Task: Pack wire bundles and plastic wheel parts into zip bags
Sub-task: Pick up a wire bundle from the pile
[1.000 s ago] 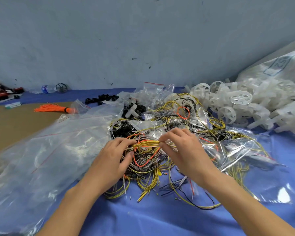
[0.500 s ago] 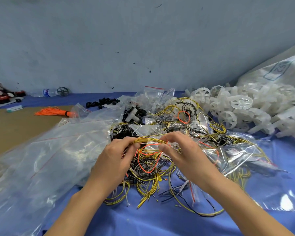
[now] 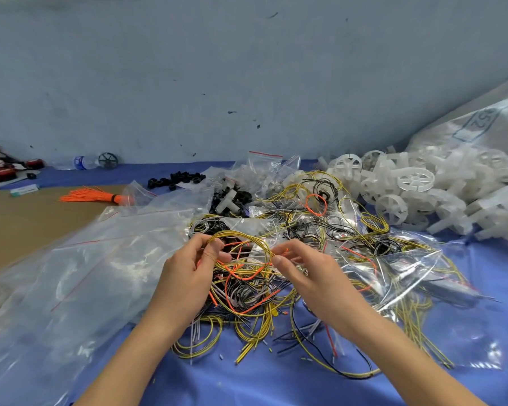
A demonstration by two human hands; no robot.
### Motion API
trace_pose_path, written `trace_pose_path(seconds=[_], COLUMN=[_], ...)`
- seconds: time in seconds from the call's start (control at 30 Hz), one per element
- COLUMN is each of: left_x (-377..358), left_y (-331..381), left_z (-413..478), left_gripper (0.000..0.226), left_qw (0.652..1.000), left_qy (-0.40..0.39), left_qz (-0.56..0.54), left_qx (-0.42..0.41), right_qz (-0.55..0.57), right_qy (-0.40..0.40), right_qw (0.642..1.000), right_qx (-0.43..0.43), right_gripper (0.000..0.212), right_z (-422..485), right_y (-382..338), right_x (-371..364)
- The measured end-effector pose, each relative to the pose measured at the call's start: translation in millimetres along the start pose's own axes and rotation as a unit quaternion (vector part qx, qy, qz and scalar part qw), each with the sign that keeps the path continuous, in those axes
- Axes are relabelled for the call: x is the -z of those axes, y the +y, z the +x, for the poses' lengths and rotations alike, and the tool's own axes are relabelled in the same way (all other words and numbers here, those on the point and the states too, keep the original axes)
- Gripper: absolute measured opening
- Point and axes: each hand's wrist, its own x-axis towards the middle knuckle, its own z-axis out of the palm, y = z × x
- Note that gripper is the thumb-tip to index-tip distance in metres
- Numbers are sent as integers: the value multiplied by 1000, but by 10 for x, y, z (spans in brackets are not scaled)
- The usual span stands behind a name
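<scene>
Both pinching one yellow wire loop (image 3: 241, 244) above the wire pile (image 3: 252, 291): left hand (image 3: 188, 276) on its left end, right hand (image 3: 311, 273) on its right. Lying sideways between them. Big zip bag (image 3: 79, 276) nearer the left.

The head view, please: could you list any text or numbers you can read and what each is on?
"52", roughly, in a blue box outline: big clear bag at right; only partly legible.
Water bottle label: too blurred.
White tube on the cardboard: too small to read.
</scene>
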Motion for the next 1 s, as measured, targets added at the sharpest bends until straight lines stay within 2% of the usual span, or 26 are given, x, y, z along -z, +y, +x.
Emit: trace_pose_path(seconds=[0.1, 0.2, 0.33, 0.4, 0.47, 0.53, 0.6, 0.77, 0.87, 1.0], left_x=[10, 3, -51, -49, -27, -6, 20, 81, 59, -15], left_y=[46, 109, 187, 186, 136, 63, 7, -79, -59, 40], left_z=[-9, -30, -99, -106, -94, -87, -85, -41, -41, -42], left_gripper=[16, 12, 19, 23, 24, 22, 21, 19, 19, 19], left_qw=[1000, 995, 971, 967, 965, 960, 960, 966, 966, 970], left_qy=[4, -11, -41, -50, -66, -91, -98, -71, -73, -43], left_qz=[3, 59, 135, 162, 189, 213, 219, 228, 226, 206], left_qx=[-19, -85, -193, -192, -169, -158, -148, -102, -99, -123], right_qz=[-9, -54, -239, -251, -185, -56, 43, 235, 294, 349], right_qy=[-6, -30, 28, 43, 29, 16, 19, 68, 89, 106], right_qw=[1000, 998, 964, 959, 978, 997, 999, 969, 951, 930], right_qx=[11, 31, 113, 121, 96, 54, 26, -17, -45, -46], right_gripper=[24, 44, 37, 38, 32, 23, 22, 26, 34, 33], right_z=[-12, -2, -23, -33, -31, -20, -14, 40, 59, 70], right_y=[-41, -131, -265, -287, -270, -219, -208, -207, -199, -203], right_x=[11, 28, -14, -38, -53, -54, -31, 35, 52, 13])
